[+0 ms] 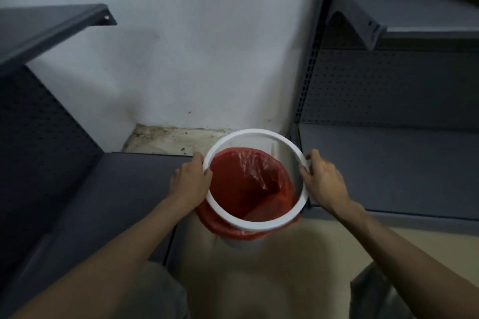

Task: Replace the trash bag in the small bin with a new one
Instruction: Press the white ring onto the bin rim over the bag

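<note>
1. The left hand [190, 181] and right hand [321, 180] grip opposite sides of a white retaining ring [255, 224].
2. The ring sits tilted above the red trash bag [248, 189] lining the small white bin [241, 243].
3. Grey shelving [388, 163] flanks both sides.

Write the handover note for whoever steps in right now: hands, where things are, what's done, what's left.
Left hand grips the white ring on its left side; right hand grips its right side.
The ring is lifted and tilted above the small bin, which stands on the floor between grey shelves.
Red bag lines the bin, edge folded over the rim.
Done: ring freed.
Left: set ring aside, pull red bag, fit new one. No new bag in view.
</note>
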Tool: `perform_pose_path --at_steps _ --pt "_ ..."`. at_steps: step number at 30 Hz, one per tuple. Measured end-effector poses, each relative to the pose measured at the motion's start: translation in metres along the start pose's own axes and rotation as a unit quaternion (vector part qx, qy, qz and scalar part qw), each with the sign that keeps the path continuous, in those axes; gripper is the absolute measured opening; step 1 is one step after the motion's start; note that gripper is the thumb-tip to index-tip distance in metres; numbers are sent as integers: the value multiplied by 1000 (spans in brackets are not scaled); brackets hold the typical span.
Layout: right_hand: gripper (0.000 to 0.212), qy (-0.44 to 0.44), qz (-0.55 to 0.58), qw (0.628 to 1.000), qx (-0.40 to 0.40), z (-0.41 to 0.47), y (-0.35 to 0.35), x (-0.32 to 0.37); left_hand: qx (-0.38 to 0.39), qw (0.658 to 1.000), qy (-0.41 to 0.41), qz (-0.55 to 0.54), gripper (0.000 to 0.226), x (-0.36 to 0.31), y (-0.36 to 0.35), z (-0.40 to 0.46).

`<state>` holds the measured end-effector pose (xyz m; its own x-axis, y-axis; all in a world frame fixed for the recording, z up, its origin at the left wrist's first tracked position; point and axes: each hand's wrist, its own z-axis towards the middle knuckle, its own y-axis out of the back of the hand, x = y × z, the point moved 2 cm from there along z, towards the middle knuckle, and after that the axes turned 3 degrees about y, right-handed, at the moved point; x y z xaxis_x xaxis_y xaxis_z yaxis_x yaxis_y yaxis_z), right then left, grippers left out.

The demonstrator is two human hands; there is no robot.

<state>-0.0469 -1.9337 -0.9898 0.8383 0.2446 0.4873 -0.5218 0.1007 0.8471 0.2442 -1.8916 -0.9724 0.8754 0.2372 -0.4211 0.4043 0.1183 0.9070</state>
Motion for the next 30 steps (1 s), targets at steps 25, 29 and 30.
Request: perform_pose_path --at_steps 25,29,30 --pt "48 38 -86 982 162 17 -60 8 128 988 -40 69 57 49 -36 16" --pt "48 22 -80 981 175 17 -57 11 143 986 -40 78 56 50 -38 19" --pt "48 18 -79 980 181 18 -56 13 147 985 -38 86 57 50 -37 20"
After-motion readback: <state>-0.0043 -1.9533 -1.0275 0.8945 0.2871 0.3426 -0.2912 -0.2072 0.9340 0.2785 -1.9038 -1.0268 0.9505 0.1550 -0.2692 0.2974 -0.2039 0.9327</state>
